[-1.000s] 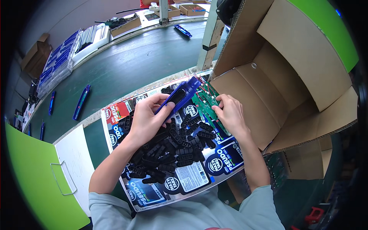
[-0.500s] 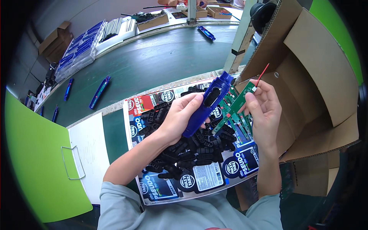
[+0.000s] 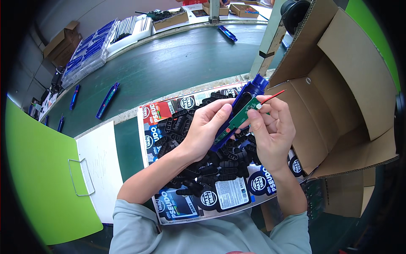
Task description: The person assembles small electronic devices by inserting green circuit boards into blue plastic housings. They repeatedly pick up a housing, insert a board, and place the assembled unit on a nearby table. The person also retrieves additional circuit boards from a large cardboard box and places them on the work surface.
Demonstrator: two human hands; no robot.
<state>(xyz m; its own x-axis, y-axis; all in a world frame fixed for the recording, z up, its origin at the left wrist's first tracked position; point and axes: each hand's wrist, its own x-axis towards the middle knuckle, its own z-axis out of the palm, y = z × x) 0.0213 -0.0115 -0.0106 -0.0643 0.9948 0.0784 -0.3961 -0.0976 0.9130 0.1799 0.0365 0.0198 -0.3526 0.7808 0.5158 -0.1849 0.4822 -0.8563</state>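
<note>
Between the two hands, a blue casing [image 3: 253,89] slants up to the right, gripped by the left hand [image 3: 207,127]. Along its face lies a green board [image 3: 239,120], its upper end pinched by the right hand [image 3: 274,134], above black pieces [image 3: 228,165].

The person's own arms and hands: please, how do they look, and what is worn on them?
The left hand and the right hand show no gloves. Both forearms are bare, with no watch or bracelet visible. The sleeves are loose, plain and pale grey-blue, ending near the elbows, in the same colour as the shirt.
</note>
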